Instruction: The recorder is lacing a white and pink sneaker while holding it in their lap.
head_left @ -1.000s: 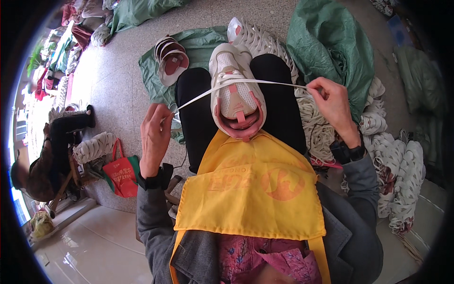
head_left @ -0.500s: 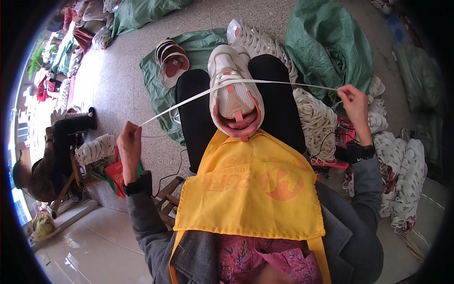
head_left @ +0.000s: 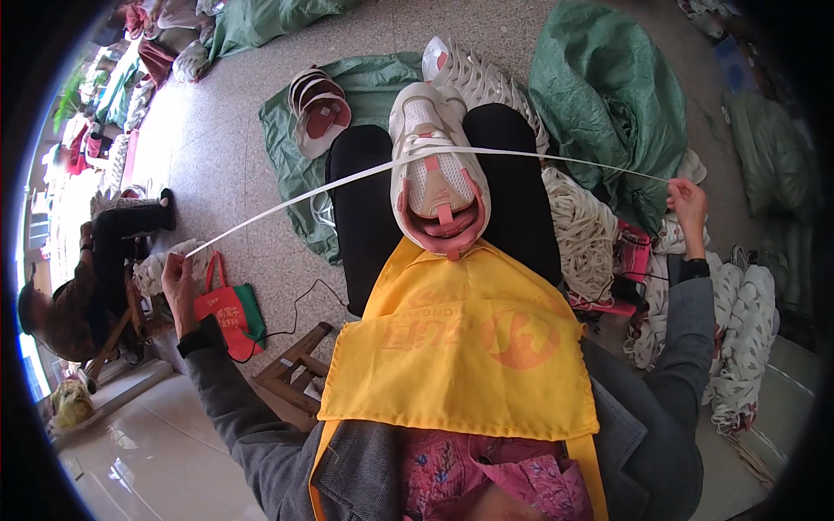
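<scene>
A white and pink sneaker [head_left: 439, 178] rests on my lap between my knees, its toe pointing away and its pink-lined heel opening toward me. From its eyelets a flat white shoelace [head_left: 347, 179] runs out to both sides, stretched taut. Far out to the left, my left hand [head_left: 180, 286] pinches one end between thumb and fingers. My right hand [head_left: 688, 204] grips the other end, out to the right and a little higher in view. The lower eyelets hold lace near the tongue.
Nested shoe uppers [head_left: 320, 113] lie on a green sheet at the far left. Bundled white laces [head_left: 580, 230] and a green sack [head_left: 604, 95] lie to the right, with strung uppers [head_left: 743, 334] behind my right arm. A wooden stool [head_left: 295, 369] and red-green bag [head_left: 228, 313] stand left; another person [head_left: 78, 295] sits beyond.
Both hands have moved farther apart, the left out and down, the right out to the right and slightly down. The shoelace ends on both sides are drawn out longer.
</scene>
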The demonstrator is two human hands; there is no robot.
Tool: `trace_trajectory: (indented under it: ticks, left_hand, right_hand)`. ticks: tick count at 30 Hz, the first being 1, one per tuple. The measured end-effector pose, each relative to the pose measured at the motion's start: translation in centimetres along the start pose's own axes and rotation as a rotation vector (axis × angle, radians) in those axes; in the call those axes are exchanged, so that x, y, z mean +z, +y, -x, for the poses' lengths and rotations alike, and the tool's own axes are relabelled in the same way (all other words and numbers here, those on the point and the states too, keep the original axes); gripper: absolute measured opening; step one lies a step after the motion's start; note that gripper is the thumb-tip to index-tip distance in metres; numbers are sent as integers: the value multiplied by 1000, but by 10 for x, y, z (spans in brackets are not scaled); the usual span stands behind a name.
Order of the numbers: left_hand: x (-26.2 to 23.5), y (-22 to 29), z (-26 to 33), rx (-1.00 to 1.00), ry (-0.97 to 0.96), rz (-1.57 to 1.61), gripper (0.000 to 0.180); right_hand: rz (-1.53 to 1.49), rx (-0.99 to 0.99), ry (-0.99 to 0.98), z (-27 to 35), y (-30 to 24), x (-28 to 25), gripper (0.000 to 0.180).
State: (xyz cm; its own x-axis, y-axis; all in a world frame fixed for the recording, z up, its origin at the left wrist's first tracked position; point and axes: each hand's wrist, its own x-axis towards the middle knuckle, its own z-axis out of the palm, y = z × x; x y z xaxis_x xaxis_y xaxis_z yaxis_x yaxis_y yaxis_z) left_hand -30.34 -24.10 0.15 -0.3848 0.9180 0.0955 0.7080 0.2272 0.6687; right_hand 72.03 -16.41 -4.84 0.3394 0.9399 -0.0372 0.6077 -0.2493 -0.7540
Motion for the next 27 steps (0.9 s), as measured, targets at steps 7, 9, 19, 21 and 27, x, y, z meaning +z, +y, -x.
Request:
trace_trajectory:
  ticks: [7,9,19,21,27]
  left_hand:
    - [-19,-11,2,-49,-47,-119,13]
    - [-20,-9,2,-49,-65,-134,12]
    - [-8,41,-38,207,20,-318,9]
    - [-18,69,-53,293,169,-329,10]
    - [17,84,-20,90,61,109,10]
  right_hand:
    - [68,7,9,-12,24,-10,15]
    - [86,11,4,-13,26,-9,14]
    - [96,96,-347,-31,-28,52,10]
    - [-125,39,-269,-42,-56,50,12]
    - [-798,5,-155,-26,-89,69,21]
